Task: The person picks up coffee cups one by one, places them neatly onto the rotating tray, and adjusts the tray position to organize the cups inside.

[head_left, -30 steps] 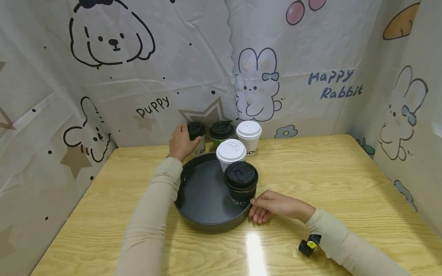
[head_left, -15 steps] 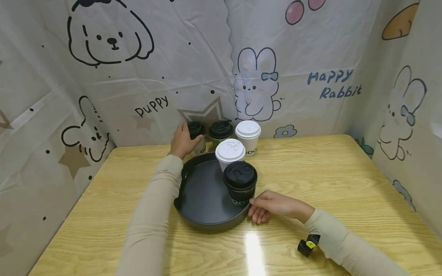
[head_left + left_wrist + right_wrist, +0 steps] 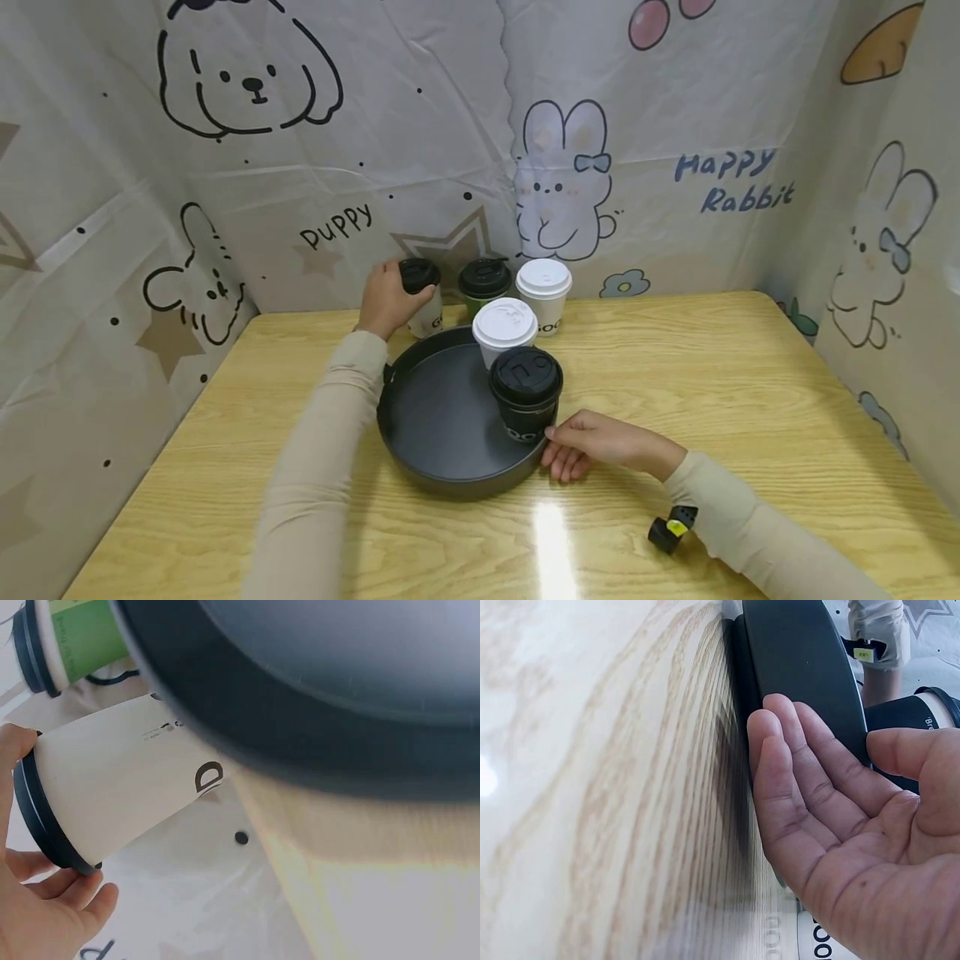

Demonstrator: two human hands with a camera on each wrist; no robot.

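Note:
My left hand [image 3: 388, 300] holds a white paper coffee cup [image 3: 429, 320] with a black lid behind the round dark tray [image 3: 435, 425]. In the left wrist view, thumb and fingers span the black lid [image 3: 46, 814], and the tray's edge hides the cup's base. With thumb at the rim and fingers against the outer wall, my right hand [image 3: 603, 443] grips the tray's near right side. A black coffee cup [image 3: 525, 412] stands inside the tray by that hand. Behind it in the tray is a white-lidded cup [image 3: 504, 329], partly hidden by the black one.
A green cup with a black lid [image 3: 483, 283] and another white cup [image 3: 545, 304] stand behind the tray, near the printed cloth backdrop [image 3: 450, 150]. Cloth walls also close off both sides of the wooden table [image 3: 675, 367].
My left hand and the white cup with the black lid have shifted slightly left, widening the gap to the green cup. The right hand keeps its place on the tray.

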